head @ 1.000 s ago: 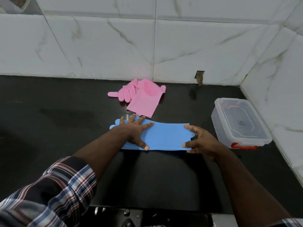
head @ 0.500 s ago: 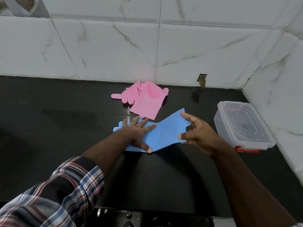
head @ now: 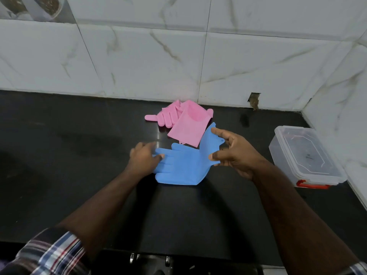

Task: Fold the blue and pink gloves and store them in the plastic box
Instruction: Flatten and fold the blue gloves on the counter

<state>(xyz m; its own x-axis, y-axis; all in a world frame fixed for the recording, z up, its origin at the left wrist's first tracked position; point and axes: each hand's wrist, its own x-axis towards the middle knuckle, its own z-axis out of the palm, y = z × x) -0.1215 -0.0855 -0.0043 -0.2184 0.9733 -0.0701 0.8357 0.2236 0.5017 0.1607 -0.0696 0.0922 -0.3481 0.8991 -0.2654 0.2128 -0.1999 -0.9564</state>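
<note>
blue glove (head: 184,167) lies on the counter (head: 79,175) between the hands, long axis left-right, cuff end raised; right hand (head: 236,155) pinches the cuff, nearer the fold | left hand (head: 144,159) blurred at the fingertips, grip unclear | pink glove (head: 184,124) just beyond | plastic box (head: 305,157) right of right hand, lid on; inside unclear

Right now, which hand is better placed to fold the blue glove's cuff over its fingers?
The right hand: it already pinches the raised cuff of the blue glove, while the left hand rests at the glove's fingertips on the counter.
</note>
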